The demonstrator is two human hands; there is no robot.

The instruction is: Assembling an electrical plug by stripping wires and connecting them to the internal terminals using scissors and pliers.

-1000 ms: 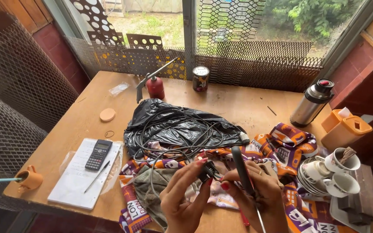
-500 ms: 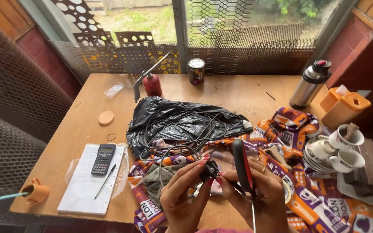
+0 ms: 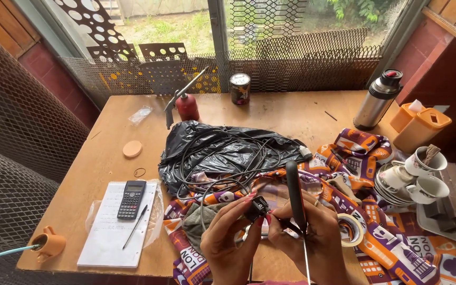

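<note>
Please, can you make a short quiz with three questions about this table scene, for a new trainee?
1. True or false: the calculator lies on the white notepad.
2. Which thing stands nearest the steel flask? A) orange cup with a straw B) orange box C) roll of tape
3. Fill in: the left hand and the right hand both touch a small black ____.

Key
1. True.
2. B: the orange box stands just to the flask's right; the cup is at the far left corner, and the tape lies near the right hand.
3. Part, pinched between the fingertips; the right hand also grips a black-handled tool.
</note>
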